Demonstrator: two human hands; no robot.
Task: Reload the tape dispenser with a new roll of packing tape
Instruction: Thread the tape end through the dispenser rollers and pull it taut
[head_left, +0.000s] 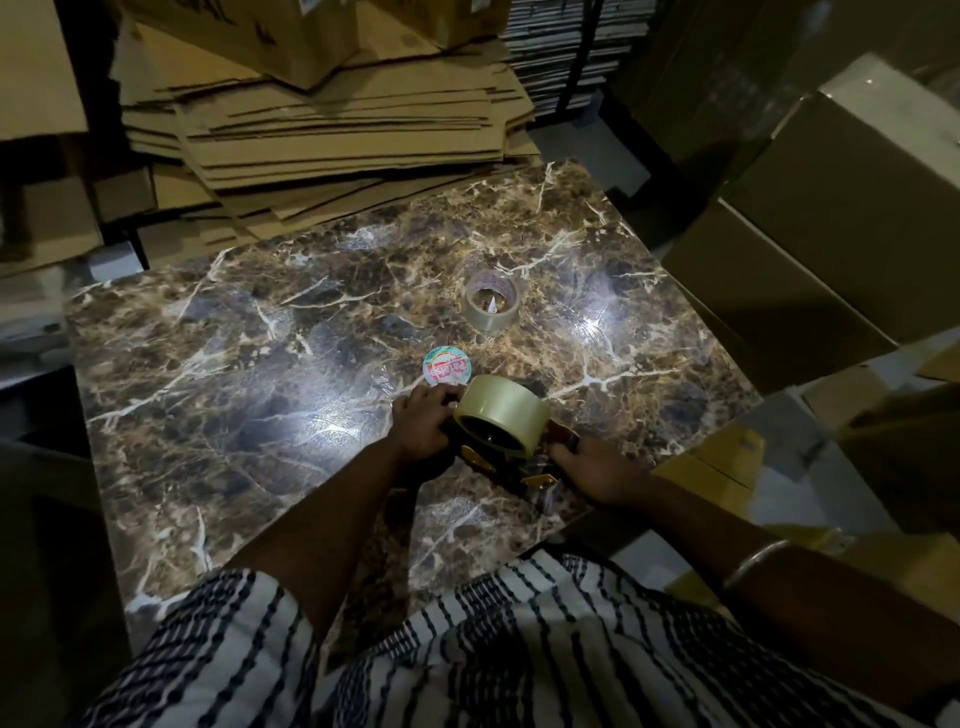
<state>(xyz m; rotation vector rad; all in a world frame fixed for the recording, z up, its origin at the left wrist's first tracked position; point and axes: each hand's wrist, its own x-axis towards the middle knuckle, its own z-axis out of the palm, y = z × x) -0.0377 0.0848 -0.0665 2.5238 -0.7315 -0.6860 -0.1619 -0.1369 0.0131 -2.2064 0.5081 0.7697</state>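
Observation:
A full roll of clear packing tape (505, 410) sits on the hub of the tape dispenser (540, 470), which lies on the marble table (249, 374) near its front right edge. My left hand (423, 423) grips the roll's left side. My right hand (592, 475) holds the dispenser's handle end, whose metal and yellow parts show between my hands. A nearly spent, thin tape core (491, 304) stands farther back on the table. A round printed label (447, 366) lies flat just behind my left hand.
Flattened cardboard sheets (332, 130) are stacked behind the table. Closed cardboard boxes (841, 218) stand to the right, close to the table's edge. The light is dim, with bright glare patches on the marble.

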